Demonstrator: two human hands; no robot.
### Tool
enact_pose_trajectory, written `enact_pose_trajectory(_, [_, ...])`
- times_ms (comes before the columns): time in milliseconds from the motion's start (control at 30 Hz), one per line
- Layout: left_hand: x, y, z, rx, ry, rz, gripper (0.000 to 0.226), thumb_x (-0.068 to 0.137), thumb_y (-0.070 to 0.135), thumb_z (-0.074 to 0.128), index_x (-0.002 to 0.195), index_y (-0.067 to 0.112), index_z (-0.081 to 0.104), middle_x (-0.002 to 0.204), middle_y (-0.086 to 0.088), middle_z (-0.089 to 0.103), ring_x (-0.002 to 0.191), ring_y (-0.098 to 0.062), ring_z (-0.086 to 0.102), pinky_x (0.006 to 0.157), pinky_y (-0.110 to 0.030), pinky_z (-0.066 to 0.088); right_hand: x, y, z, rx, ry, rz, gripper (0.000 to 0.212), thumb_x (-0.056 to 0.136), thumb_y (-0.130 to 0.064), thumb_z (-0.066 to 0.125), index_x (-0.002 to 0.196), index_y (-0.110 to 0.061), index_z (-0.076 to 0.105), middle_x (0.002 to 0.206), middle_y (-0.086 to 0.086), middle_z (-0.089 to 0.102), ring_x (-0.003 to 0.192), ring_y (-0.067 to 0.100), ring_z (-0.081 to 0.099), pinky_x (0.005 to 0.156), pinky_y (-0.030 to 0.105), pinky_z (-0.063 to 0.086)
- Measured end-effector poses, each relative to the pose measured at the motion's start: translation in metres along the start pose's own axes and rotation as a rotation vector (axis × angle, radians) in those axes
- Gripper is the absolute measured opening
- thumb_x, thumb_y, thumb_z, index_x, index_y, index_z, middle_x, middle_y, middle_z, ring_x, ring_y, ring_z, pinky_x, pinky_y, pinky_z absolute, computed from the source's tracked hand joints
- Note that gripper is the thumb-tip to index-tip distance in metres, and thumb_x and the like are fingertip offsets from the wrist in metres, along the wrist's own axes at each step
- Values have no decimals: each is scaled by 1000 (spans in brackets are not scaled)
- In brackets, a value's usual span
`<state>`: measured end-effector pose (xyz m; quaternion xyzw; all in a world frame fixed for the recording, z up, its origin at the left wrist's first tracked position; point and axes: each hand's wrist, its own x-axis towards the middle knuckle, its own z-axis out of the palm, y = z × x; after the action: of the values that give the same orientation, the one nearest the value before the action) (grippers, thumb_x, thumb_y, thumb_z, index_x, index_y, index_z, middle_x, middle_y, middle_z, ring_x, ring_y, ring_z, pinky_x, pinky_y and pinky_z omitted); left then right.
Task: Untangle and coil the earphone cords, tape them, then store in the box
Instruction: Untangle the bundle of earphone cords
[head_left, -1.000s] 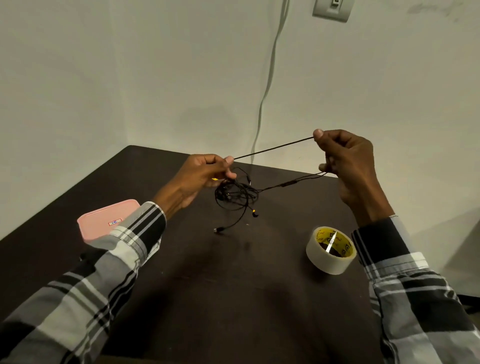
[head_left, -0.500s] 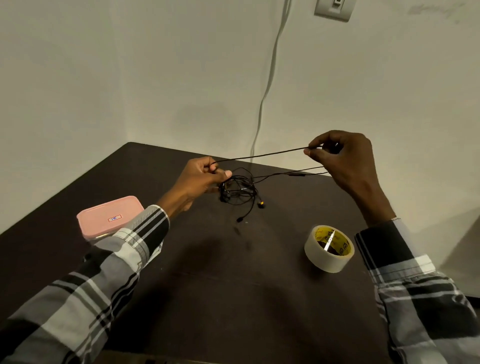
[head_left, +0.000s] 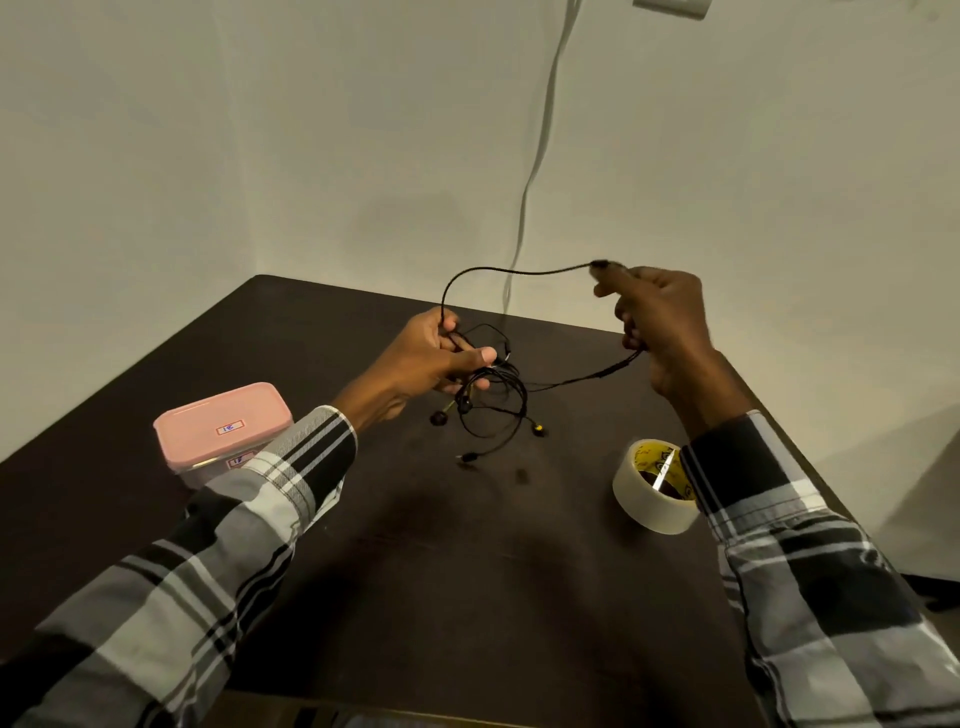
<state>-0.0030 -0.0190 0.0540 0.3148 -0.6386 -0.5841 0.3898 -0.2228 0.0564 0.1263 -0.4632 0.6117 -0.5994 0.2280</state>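
A tangle of thin black earphone cords (head_left: 491, 400) is held above the dark brown counter (head_left: 467, 571) between two hands; the knotted mass hangs below the left hand (head_left: 434, 358), with small dark earbuds and a yellow-tipped bud dangling just over the counter surface. The grip of the left hand is closed round the cords, the thumb being pressed across the strands and the fingers curled beneath them; a single strand is seen rising from this hand in a slack arc to the right hand (head_left: 660, 322). The grip of the right hand is narrow, the end of that strand being pinched at the fingertips, while a second strand is held lower in the curled fingers and runs back down to the tangle. A pink rectangular plastic box with a closed lid (head_left: 223, 428) is set on the counter to the left, partly covered by the checked left sleeve (head_left: 244, 525); a roll of clear tape with a yellow core (head_left: 652, 488) lies on the counter to the right, just beside the right sleeve (head_left: 779, 519). A pale cable (head_left: 540, 150) is seen running down the wall behind the counter.
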Motion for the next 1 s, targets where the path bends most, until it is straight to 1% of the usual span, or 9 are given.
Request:
enact_pose_trajectory(100, [-3, 1, 5, -72, 2, -27, 44, 84, 11, 75, 94, 21, 33, 69, -1, 72, 64, -19, 71, 52, -26, 54, 3, 23, 12, -140, -86, 100, 21, 85, -19, 74, 84, 1, 70, 59, 2, 46, 46, 10, 32, 43, 23, 25])
enact_pose_trajectory(200, [-5, 0, 7, -120, -21, -59, 48, 82, 4, 76, 95, 21, 33, 73, -6, 73, 64, -20, 70, 54, -28, 56, 5, 45, 24, -139, -148, 229, 22, 84, -2, 72, 103, 5, 66, 75, 8, 60, 54, 12, 50, 44, 23, 39])
enact_pose_trajectory(300, [-7, -3, 6, -145, -54, -95, 53, 78, -2, 76, 97, 20, 32, 84, -14, 74, 71, -23, 72, 63, -33, 60, 8, 61, 29, -157, -225, 307, 45, 81, 8, 68, 123, -6, 58, 105, 9, 63, 97, 22, 64, 68, 31, 53])
enact_pose_trajectory(433, [-8, -5, 3, -162, -48, -103, 54, 79, -5, 74, 102, 16, 31, 89, -18, 72, 73, -26, 73, 66, -34, 61, 2, 67, 34, -380, -252, 76, 61, 78, 5, 73, 133, -15, 56, 130, 1, 55, 112, 12, 50, 75, 18, 45])
enact_pose_trajectory(533, [-5, -6, 3, -185, -29, -105, 57, 80, -4, 74, 110, 14, 29, 83, -14, 74, 72, -26, 73, 68, -37, 62, -17, 60, 36, -286, -162, -186, 29, 86, -9, 72, 114, -16, 69, 107, 1, 71, 96, 10, 65, 86, 29, 56])
enact_pose_trajectory(600, [-5, -6, 5, -202, -21, -98, 54, 82, -3, 73, 107, 15, 30, 82, -12, 74, 71, -25, 73, 64, -35, 61, -34, 53, 38, -156, -260, -200, 17, 87, -17, 74, 104, -14, 73, 91, 6, 74, 84, 11, 70, 80, 32, 57])
enact_pose_trajectory(700, [-6, -4, 7, -206, -2, -92, 49, 84, 0, 73, 104, 16, 31, 85, -9, 74, 71, -20, 72, 56, -26, 56, -48, 56, 42, -174, -431, -181, 21, 83, -21, 80, 102, -14, 75, 89, 8, 76, 84, 18, 73, 78, 32, 58])
enact_pose_trajectory(833, [-8, -6, 7, -287, -39, -113, 44, 88, 1, 68, 103, 16, 29, 88, -14, 75, 75, -25, 74, 63, -33, 60, -49, 64, 44, -103, -354, -149, 14, 83, -12, 78, 96, -9, 75, 81, 21, 71, 70, 17, 65, 72, 31, 55])
enact_pose_trajectory(1000, [-13, -9, 4, -255, -19, -116, 45, 89, 4, 68, 104, 17, 28, 92, -17, 75, 68, -25, 73, 52, -28, 57, -52, 65, 38, 21, -282, -81, 5, 86, -4, 73, 91, -3, 74, 76, 12, 72, 70, 15, 66, 72, 31, 58])
